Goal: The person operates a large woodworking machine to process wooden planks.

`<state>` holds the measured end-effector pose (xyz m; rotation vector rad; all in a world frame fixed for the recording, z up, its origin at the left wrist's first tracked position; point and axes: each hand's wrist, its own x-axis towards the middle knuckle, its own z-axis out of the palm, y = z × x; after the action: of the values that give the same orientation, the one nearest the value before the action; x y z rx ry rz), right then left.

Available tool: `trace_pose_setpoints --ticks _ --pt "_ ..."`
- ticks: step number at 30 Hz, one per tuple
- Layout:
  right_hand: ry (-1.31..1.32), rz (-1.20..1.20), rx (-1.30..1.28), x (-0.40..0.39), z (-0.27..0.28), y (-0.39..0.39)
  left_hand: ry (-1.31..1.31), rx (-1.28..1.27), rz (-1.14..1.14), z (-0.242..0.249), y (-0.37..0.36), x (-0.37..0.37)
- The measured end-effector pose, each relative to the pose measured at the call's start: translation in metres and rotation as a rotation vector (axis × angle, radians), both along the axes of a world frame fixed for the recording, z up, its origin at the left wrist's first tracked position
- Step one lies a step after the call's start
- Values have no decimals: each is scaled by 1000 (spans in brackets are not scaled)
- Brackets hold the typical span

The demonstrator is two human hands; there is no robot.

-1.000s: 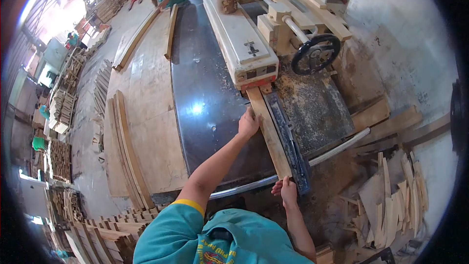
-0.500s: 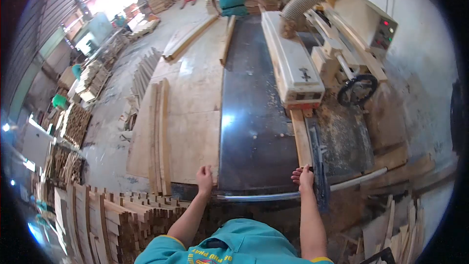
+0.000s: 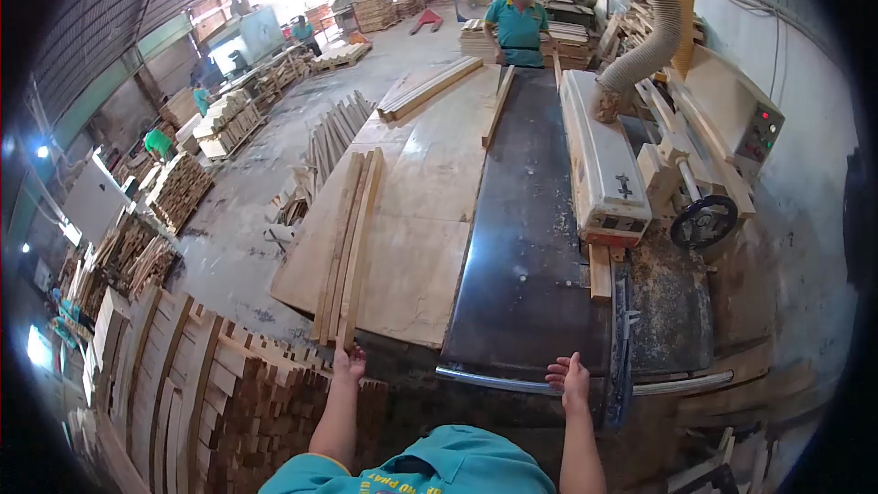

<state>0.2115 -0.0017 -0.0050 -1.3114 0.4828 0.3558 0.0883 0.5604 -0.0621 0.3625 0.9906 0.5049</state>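
Observation:
My left hand (image 3: 349,363) is at the near end of a long wooden strip (image 3: 359,252), its fingers closed about that end. This strip is the rightmost of several lying side by side on the plywood tabletop (image 3: 416,247). My right hand (image 3: 572,379) is open and holds nothing, fingers apart, over the near edge of the dark metal machine table (image 3: 526,284). Ahead of it, another wooden strip (image 3: 599,273) sticks out from under the white machine housing (image 3: 604,160), beside a metal guide rail (image 3: 622,338).
A co-worker (image 3: 521,32) stands at the far end of the table. More strips (image 3: 430,90) lie there on the plywood. A handwheel (image 3: 703,221) and a dust hose (image 3: 654,37) are at right. Stacked wood (image 3: 265,402) stands at lower left, near my arm.
My left hand has moved left to the end of a strip on the plywood. The strip under the housing has gone farther in, away from my right hand. My view has turned left.

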Motion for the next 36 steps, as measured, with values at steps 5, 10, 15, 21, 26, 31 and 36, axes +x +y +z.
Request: trace_pose_setpoints --ticks 5,10,15,21,26,31,36 --pt "2 84 -13 -44 9 10 -197 35 -218 -3 -35 -5" --pt "-42 254 -31 -63 10 33 -121 224 -603 30 -126 -10" --pt "-135 534 -50 -74 8 68 -199 343 -951 6 -200 -12" --pt "-186 562 175 -95 7 77 -147 129 -1347 58 -268 -29" --pt "-262 347 -19 -134 -16 13 -29 729 -1410 55 -278 -9" --pt "-184 -12 -105 -202 -14 -65 93 1046 -1128 55 -276 47" --pt "-52 -263 -299 -299 -29 -116 -179 1295 -1375 12 -330 49"
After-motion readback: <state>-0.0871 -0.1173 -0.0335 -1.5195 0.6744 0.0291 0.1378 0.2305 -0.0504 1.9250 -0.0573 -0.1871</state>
